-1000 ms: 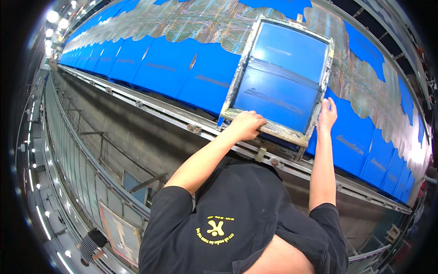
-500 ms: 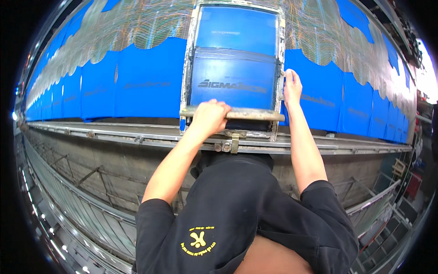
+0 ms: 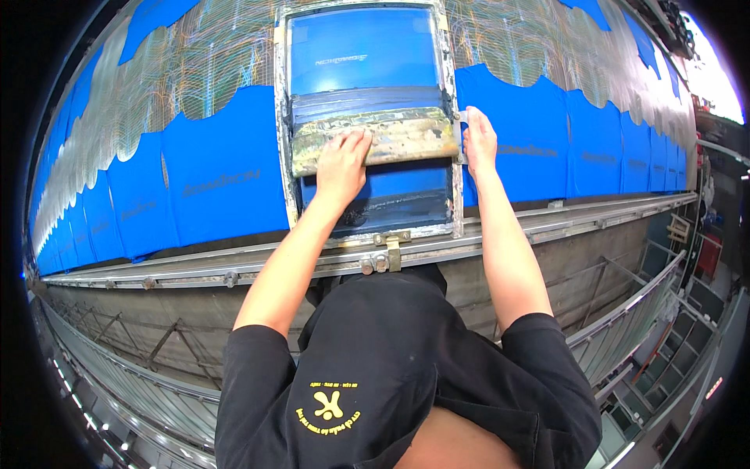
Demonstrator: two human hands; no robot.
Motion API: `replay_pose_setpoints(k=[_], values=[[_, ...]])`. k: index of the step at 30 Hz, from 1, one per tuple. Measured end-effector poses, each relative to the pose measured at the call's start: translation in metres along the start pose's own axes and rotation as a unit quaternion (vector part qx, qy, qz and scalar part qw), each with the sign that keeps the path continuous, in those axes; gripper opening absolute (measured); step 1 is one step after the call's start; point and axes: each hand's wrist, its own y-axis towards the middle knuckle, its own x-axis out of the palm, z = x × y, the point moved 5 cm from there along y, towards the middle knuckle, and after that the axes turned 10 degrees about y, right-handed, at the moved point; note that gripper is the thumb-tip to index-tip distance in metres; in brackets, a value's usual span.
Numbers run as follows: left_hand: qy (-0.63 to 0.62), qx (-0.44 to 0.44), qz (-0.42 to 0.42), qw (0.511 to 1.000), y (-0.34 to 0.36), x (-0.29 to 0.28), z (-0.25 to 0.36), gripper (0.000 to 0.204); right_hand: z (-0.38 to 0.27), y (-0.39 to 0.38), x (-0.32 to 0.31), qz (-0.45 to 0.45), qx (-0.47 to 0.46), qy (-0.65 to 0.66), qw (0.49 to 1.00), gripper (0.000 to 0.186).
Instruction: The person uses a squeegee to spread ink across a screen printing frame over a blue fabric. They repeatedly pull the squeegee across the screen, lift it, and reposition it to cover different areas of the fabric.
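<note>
A screen printing frame (image 3: 283, 141) with a worn, paint-spotted rim lies over blue fabric panels. My left hand (image 3: 341, 166) is closed on a wide, ink-stained squeegee (image 3: 414, 141), fingers on top of its face. The squeegee spans the mesh about midway along and leans, its broad face showing. Dark ink (image 3: 398, 213) streaks the mesh between the squeegee and the frame's near end. At the frame's right side, my right hand (image 3: 480, 142) is closed at a small grey metal grip (image 3: 463, 117); its fingers partly hide the hold.
Blue fabric panels (image 3: 226, 160) with wavy-cut edges lie in a row on the long table to both sides. A metal rail (image 3: 195, 275) runs along the table's near edge, with a bracket (image 3: 394, 254) at the frame. Railings (image 3: 625, 305) stand behind me.
My left hand has pushed the squeegee away from the frame's near end to about mid-screen, and it now leans more. My right hand stays at the frame's side. The whole view has shifted slightly.
</note>
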Motion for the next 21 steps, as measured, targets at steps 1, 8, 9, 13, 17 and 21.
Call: replay_pose_setpoints(k=[1,8,9,13,17,21], values=[[-0.003,-0.001,-0.027,1.0,0.011,0.003,-0.005,0.058,-0.005,0.004,0.0,-0.001,-0.006,0.0,1.0,0.045],[0.012,-0.026,-0.228,0.973,0.102,-0.029,-0.032,0.034,0.002,0.009,-0.004,-0.002,0.003,-0.045,0.999,0.046],[0.021,-0.037,-0.203,0.978,0.098,-0.031,-0.028,0.034,0.003,0.01,-0.004,-0.004,-0.014,-0.042,0.999,0.046],[0.043,-0.051,-0.064,0.996,0.038,-0.028,0.005,0.047,0.014,0.023,-0.007,-0.018,-0.072,-0.052,0.996,0.046],[0.078,-0.021,-0.056,0.995,-0.069,-0.023,0.052,0.06,0.006,0.018,0.001,-0.037,0.008,0.022,0.999,0.051],[0.069,-0.001,-0.01,0.998,-0.14,-0.032,0.09,0.056,0.001,0.014,0.002,-0.05,0.002,0.045,0.998,0.055]])
